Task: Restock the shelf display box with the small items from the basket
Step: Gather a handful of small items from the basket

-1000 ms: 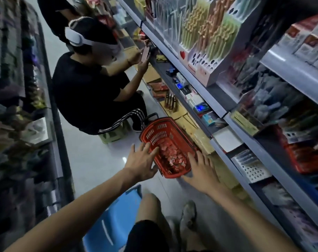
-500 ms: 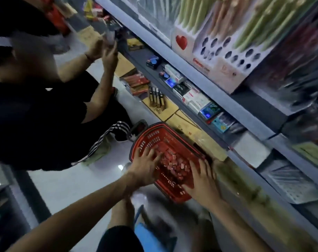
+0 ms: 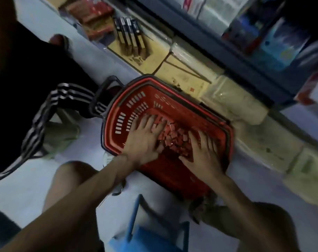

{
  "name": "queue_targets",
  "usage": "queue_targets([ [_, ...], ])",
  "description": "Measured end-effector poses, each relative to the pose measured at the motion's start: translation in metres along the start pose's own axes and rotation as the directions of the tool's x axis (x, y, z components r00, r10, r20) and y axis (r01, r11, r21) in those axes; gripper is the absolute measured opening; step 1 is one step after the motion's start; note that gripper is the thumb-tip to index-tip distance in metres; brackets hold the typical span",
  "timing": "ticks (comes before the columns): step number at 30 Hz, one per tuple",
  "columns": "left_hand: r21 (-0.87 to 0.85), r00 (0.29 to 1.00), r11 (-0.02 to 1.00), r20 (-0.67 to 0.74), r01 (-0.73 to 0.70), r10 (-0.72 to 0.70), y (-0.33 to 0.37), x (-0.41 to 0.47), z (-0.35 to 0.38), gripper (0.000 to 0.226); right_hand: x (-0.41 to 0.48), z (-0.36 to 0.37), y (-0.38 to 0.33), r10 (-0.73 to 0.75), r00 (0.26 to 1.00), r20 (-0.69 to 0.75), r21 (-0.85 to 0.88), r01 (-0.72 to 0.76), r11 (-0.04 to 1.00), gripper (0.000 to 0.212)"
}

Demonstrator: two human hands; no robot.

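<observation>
Left hand (image 3: 143, 140) and right hand (image 3: 202, 153), now inside basket (image 3: 129, 106), half-hide blurred small items (image 3: 174, 139)

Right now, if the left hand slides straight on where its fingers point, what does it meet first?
The left hand would probably meet more small red items, then the basket's far wall; depth is unclear.

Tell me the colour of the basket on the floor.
The basket is red, seen clearly in the head view.

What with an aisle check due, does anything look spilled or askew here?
A few small red pieces lie loose on the yellow cardboard beside the red basket, outside the heap of small items that the left hand and right hand press on. They look spilled, though blur hides detail.
</observation>
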State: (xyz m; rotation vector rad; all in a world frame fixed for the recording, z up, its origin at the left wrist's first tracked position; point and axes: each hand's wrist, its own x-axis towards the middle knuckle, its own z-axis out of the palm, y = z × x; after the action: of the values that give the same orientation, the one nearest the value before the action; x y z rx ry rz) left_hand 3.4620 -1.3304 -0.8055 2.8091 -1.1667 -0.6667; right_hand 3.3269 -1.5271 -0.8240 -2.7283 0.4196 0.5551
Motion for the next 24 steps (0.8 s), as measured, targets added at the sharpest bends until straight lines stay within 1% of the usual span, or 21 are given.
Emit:
queue_targets([
  [3,0.036,0.996,0.998,-0.068,-0.050,0.052,-0.004,0.034,0.026,0.081,0.010,0.042,0.025,-0.043,0.999,-0.004,-0.045,0.042,0.998,0.100],
  [5,0.098,0.986,0.989,-0.113,-0.111,0.122,-0.001,0.058,0.036,0.078,0.013,0.063,0.034,-0.109,0.994,-0.003,-0.064,0.108,0.992,0.103],
  [7,0.180,0.974,0.972,-0.141,-0.151,0.177,0.001,0.077,0.041,0.078,0.023,0.072,0.035,-0.164,0.987,0.001,-0.048,0.164,0.985,0.103],
  [9,0.248,0.960,0.953,-0.174,-0.172,0.218,0.001,0.082,0.046,0.079,0.030,0.073,0.035,-0.228,0.972,-0.050,-0.051,0.225,0.973,0.098],
  [10,0.283,0.955,0.945,-0.194,-0.166,0.226,0.000,0.080,0.048,0.080,0.033,0.073,0.036,-0.230,0.971,-0.068,-0.051,0.227,0.973,0.097],
  [12,0.316,0.953,0.939,-0.219,-0.133,0.209,0.000,0.071,0.048,0.081,0.028,0.070,0.036,-0.195,0.979,-0.060,-0.021,0.194,0.981,0.099],
  [14,0.300,0.935,0.948,-0.293,-0.107,0.198,0.002,0.056,0.041,0.081,0.020,0.066,0.038,-0.181,0.975,-0.125,-0.048,0.177,0.983,0.100],
  [16,0.228,0.917,0.971,-0.368,-0.071,0.153,0.000,0.036,0.039,0.077,0.009,0.057,0.033,-0.152,0.968,-0.198,-0.026,0.149,0.988,0.098],
  [18,0.158,0.922,0.987,-0.383,-0.002,0.063,0.000,0.006,0.047,0.075,-0.011,0.049,0.021,-0.106,0.974,-0.201,0.035,0.115,0.993,0.100],
  [20,0.107,0.924,0.992,-0.381,0.070,-0.024,0.001,-0.015,0.055,0.077,-0.023,0.043,0.013,-0.076,0.961,-0.267,0.045,0.091,0.995,0.101],
  [22,0.075,0.924,0.994,-0.379,0.084,-0.049,-0.002,-0.037,0.062,0.077,-0.035,0.040,0.008,-0.038,0.946,-0.321,0.064,0.062,0.996,0.100],
  [24,0.090,0.917,0.990,-0.394,0.104,-0.060,-0.007,-0.055,0.061,0.076,-0.046,0.037,0.005,-0.006,0.934,-0.356,0.083,0.038,0.996,0.099],
])
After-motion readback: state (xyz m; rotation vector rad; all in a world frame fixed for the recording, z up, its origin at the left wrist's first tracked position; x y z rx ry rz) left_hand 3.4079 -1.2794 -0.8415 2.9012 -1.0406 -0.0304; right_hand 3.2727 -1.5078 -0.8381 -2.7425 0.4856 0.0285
